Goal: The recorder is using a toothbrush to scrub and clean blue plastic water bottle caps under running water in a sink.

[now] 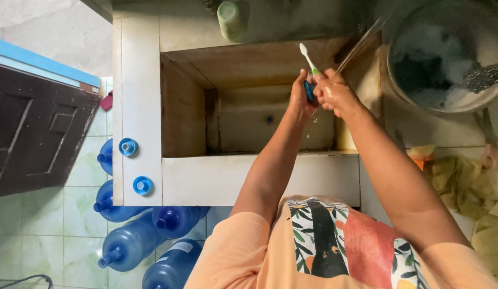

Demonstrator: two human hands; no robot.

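Over a deep concrete sink (259, 176), my left hand (300, 96) grips a toothbrush (308, 59) with a white head and a blue and green handle, bristles pointing away from me. My right hand (334, 92) is pressed against the left one at the handle, wet, under a thin stream of running water (361, 45) that falls from the upper right. Both hands are closed together around the brush handle.
A metal basin (447, 101) of soapy water sits at the right. Yellowish cloths (473, 187) lie on the counter. A green cup (230, 18) stands behind the sink. Two blue caps (128, 147) rest on the white ledge. Several blue water jugs (131, 241) lie on the tiled floor.
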